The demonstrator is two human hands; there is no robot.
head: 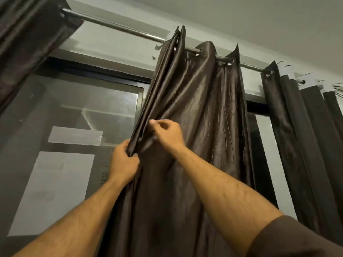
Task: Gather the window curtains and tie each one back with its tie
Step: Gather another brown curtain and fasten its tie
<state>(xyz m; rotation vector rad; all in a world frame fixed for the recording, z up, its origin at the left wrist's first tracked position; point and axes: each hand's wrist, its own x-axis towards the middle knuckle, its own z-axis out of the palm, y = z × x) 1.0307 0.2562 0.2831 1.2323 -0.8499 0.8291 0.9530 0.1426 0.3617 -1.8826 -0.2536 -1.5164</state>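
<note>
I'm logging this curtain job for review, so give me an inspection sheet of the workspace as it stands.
Surface: nothing seen; the work is at a dark-framed window with mesh screen.
Job's things: shiny dark brown eyelet curtain hangs on the metal rod, left edge gathered into pleats; no tie seen.
Clutter: pale taped patches on the screen.
Grippers: left hand grips the gathered pleats; right hand pinches the next fold.
Cables: nothing seen.
Surroundings: further dark curtains at far left and right; white ceiling.

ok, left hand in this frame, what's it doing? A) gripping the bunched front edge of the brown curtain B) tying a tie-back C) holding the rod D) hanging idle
A: the left hand has fingers curled round the gathered folds at the brown curtain edge, well below the rod.
</note>
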